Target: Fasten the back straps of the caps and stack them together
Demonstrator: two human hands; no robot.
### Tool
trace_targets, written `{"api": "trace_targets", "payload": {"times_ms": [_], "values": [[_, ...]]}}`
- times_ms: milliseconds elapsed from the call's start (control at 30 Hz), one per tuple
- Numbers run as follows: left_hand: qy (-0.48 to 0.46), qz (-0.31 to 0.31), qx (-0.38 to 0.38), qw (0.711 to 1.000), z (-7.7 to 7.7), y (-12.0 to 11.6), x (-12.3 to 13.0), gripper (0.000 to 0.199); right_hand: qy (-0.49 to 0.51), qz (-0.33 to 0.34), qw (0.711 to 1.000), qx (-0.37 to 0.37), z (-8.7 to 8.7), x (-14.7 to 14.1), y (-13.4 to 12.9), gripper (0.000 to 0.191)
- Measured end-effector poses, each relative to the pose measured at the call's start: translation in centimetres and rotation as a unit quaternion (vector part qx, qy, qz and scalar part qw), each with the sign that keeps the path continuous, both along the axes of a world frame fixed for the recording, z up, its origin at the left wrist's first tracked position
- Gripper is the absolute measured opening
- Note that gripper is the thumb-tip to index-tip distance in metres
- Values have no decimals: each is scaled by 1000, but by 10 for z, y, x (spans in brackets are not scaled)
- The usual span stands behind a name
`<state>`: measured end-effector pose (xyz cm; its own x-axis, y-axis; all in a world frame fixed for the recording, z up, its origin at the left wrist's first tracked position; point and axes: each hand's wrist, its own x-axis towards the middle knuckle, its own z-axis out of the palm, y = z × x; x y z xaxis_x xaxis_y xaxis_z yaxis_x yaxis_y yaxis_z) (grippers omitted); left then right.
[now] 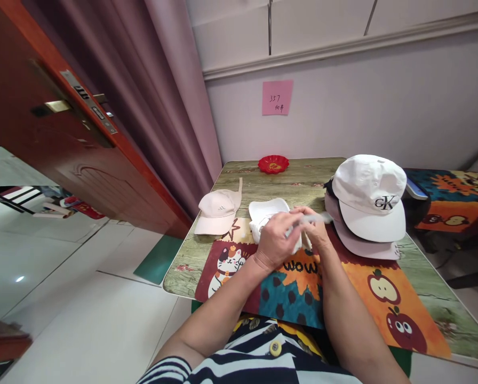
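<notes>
In the middle of the table lies a small white cap [269,207], its brim pointing away from me and a dark print on its front partly covered. My left hand [278,237] is closed over the cap's near side, fingers bent. Close against it, my right hand [314,230] has its fingers curled at the cap's back edge. Between both hands runs a pale strip [316,218], smeared by motion, which looks like the cap's strap. The fingertips are partly hidden behind the knuckles.
A pale pink cap [217,212] lies left of my hands. To the right, a white cap with black letters [371,197] tops a stack of caps. A red scalloped dish [273,164] sits at the back. Beneath is a colourful mat [291,298]; a wooden door [103,149] stands left.
</notes>
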<state>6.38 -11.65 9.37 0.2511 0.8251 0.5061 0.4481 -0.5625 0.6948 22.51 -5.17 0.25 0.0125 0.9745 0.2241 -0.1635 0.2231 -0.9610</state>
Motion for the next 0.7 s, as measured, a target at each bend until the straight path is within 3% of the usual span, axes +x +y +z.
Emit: {"api": "trace_targets", "payload": {"times_ms": [67,133,200,267,400,533,700], "values": [[-136,40,-124,982,4,9,-7,27,0,-30,999,43,4,1,-1,19],[-232,45,-240,942,5,16,-12,28,36,-43,996,67,9,1,-3,21],[-272,33,-303,913,2,19,-13,28,60,-35,995,71,13,1,-5,24],[-269,20,-319,909,-1,17,-11,27,31,-10,997,75,18,0,-8,30],[-175,1,-271,947,-5,10,1,20,-78,46,988,127,30,-3,-14,36],[-4,53,-176,983,-3,8,6,17,-104,70,977,170,39,-7,-17,28],[102,114,-82,985,4,11,-16,16,-112,-28,982,150,38,-3,-16,21]]}}
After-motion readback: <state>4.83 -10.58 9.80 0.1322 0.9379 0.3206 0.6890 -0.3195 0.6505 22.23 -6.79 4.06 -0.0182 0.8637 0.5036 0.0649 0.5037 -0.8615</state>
